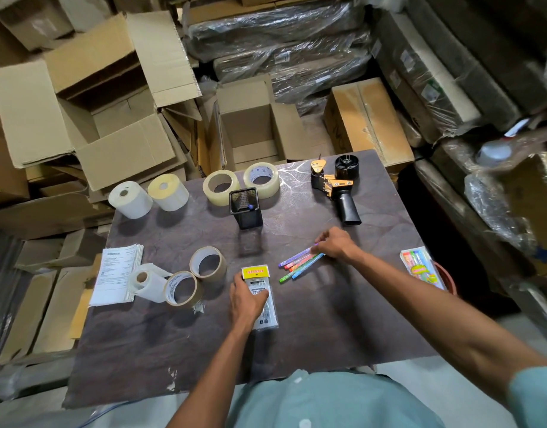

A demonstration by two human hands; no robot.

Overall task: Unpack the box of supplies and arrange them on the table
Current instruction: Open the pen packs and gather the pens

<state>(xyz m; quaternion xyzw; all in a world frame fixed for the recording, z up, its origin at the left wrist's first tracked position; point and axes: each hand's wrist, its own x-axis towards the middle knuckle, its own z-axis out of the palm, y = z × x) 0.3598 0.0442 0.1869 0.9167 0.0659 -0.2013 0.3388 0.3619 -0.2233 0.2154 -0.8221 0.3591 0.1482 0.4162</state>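
The dark table has bare room along its near edge. Mid-table, the left hand grips a clear packet with a yellow header, lying flat. The right hand pinches colored pens fanned beside it.

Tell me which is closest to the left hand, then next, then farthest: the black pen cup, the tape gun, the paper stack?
From the left hand:
1. Black pen cup, straight ahead, mid-table.
2. Paper stack, left edge.
3. Tape gun, far right corner.
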